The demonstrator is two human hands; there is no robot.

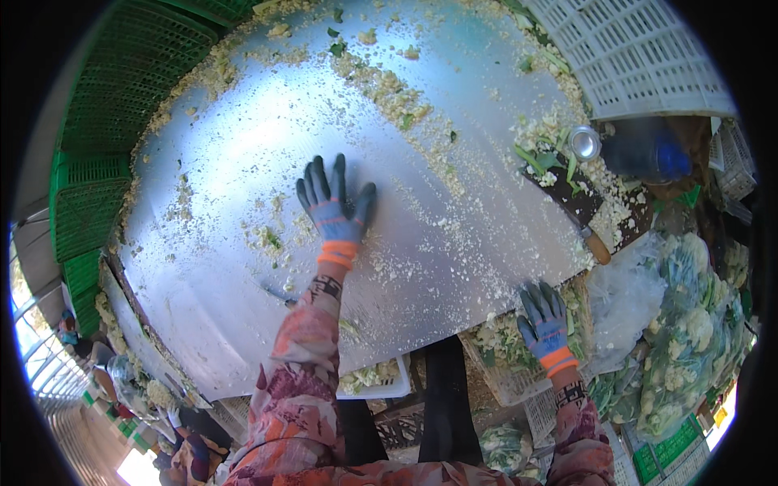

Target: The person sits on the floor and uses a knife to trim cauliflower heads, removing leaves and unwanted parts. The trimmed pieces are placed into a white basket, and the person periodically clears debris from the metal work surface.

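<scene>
My left hand [337,200], in a grey and dark-palmed work glove with an orange cuff, lies over the middle of a sheet-metal tabletop [243,158], fingers spread and holding nothing. Cauliflower crumbs [395,97] are strewn over the metal, thickest in a diagonal band beyond that hand. My right hand [543,322], gloved alike, is at the table's front right edge, above a crate of cauliflower trimmings [501,343]. It holds nothing, its thumb apart from the fingers. A cleaver's wooden handle [597,246] juts over the right edge; leaves and crumbs partly cover its dark blade [571,197].
Green plastic crates [134,79] line the left side. A white plastic basket [632,54] stands at the upper right, near a round metal lid or can [585,143]. Bagged cauliflower [687,340] lies at the right. Another person [191,449] is at the lower left.
</scene>
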